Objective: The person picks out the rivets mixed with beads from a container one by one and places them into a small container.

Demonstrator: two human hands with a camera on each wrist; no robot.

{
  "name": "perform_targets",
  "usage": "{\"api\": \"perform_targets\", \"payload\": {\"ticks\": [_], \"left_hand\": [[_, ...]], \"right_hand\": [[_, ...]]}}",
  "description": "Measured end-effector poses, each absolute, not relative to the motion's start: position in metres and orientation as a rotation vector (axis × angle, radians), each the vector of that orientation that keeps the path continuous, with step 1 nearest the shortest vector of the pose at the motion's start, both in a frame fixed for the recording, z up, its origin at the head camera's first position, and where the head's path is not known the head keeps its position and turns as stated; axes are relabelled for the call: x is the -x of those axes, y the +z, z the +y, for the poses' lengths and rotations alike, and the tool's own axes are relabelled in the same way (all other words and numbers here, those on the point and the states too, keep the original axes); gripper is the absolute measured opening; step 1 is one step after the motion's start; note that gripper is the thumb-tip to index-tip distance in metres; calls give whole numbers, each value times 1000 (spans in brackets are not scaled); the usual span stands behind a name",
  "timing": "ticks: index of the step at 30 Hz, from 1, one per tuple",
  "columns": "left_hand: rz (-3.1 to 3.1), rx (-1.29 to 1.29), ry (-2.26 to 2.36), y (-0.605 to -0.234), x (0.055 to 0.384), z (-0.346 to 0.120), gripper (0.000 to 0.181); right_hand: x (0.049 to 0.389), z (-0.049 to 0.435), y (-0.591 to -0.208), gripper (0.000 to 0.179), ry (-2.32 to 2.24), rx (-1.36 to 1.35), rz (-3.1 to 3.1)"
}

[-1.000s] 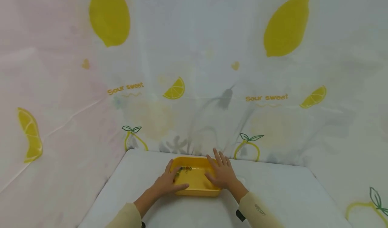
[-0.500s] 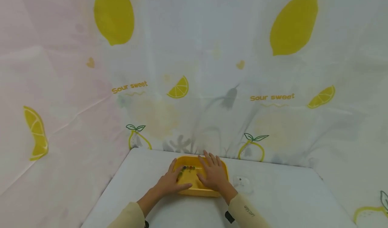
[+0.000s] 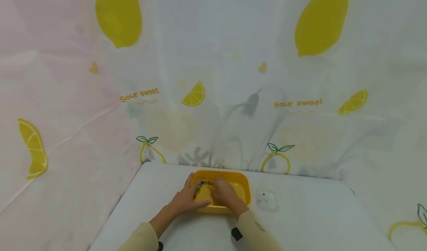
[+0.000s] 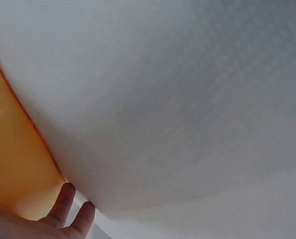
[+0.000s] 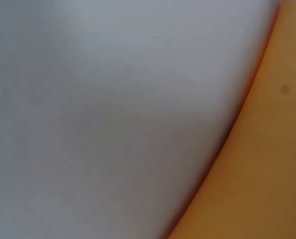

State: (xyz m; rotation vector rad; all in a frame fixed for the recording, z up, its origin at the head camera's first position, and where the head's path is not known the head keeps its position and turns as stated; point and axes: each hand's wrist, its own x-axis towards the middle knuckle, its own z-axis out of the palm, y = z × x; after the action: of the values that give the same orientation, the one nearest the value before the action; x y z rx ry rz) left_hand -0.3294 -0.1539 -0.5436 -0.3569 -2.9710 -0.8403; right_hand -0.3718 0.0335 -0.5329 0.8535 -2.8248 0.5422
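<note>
A yellow tray stands on the white table. Inside it, a curved row of small coloured beads lies by the back left corner. My left hand rests at the tray's left side with spread fingers, close to the beads. In the left wrist view, two of its fingertips reach down beside the tray's outer wall. My right hand reaches into the tray with bent fingers at the right end of the bead row. Whether it pinches anything is too small to see. The right wrist view holds only the tray wall and tabletop.
A small clear container with a dark speck in it sits on the table right of the tray. Behind the table rises a lemon-printed cloth, which also lines both sides.
My right hand has moved left from the tray's right side to the bead row, its fingers going from spread to bent. The clear container has come into view. My left hand stays put.
</note>
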Motion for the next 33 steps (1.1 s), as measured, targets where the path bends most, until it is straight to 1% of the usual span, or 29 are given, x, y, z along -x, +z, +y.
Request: {"api": "perform_targets", "payload": {"ticks": [7, 12, 14, 19, 27, 33], "left_hand": [[-2946, 373, -902, -542, 329, -153, 93], [-2920, 378, -911, -545, 330, -153, 93], [-2922, 385, -909, -546, 331, -152, 93], [-2927, 399, -899, -545, 330, -152, 92], [-2933, 400, -929, -544, 326, -151, 89], [-2950, 369, -940, -542, 326, -151, 90]], "right_hand": [[382, 22, -534, 18, 541, -885, -2797], [385, 17, -534, 18, 464, -906, -2825], [386, 17, -536, 15, 477, -913, -2828], [387, 20, -542, 6, 677, -892, -2856], [387, 26, -549, 7, 1051, -752, -2917], [387, 28, -549, 8, 1198, -697, -2916]]}}
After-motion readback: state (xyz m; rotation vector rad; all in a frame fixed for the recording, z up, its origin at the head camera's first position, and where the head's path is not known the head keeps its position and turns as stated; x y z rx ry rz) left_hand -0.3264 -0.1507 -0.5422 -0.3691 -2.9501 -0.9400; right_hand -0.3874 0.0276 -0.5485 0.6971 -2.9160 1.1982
